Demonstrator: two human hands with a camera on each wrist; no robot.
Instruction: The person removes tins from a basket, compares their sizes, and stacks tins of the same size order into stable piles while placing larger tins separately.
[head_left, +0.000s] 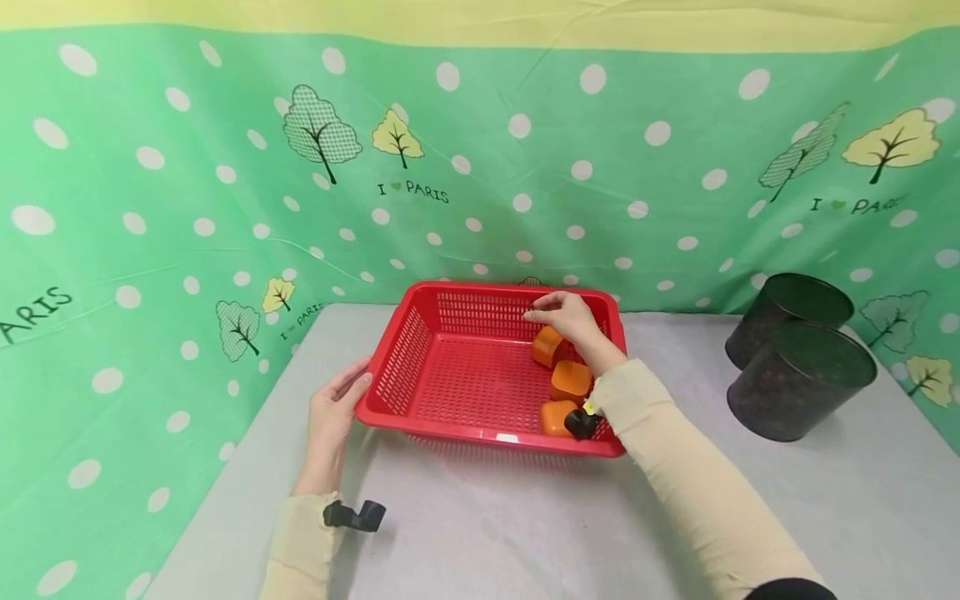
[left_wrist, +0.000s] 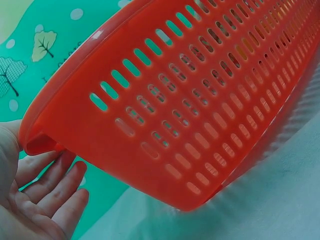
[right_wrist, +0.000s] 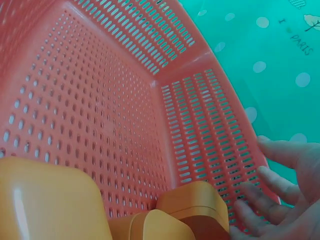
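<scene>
A red plastic basket (head_left: pixel 487 379) with slotted walls stands on the table. My left hand (head_left: pixel 333 417) grips its left rim, thumb on top and the other fingers below, as the left wrist view (left_wrist: pixel 47 190) shows. Several orange rounded boxes (head_left: pixel 572 380) lie along the basket's right side. My right hand (head_left: pixel 567 317) is over the back right of the basket, just above the rearmost orange box (head_left: pixel 548 346). Its fingers are loosely bent and hold nothing. In the right wrist view the right hand (right_wrist: pixel 287 187) is close to the basket's wall; contact cannot be made out.
Two dark round metal buckets (head_left: pixel 798 379) stand to the right on the pale tabletop (head_left: pixel 480 525). A green dotted cloth (head_left: pixel 517 167) with tree prints hangs behind the table and along its left side. A black camera mount (head_left: pixel 355 516) is strapped at my left wrist.
</scene>
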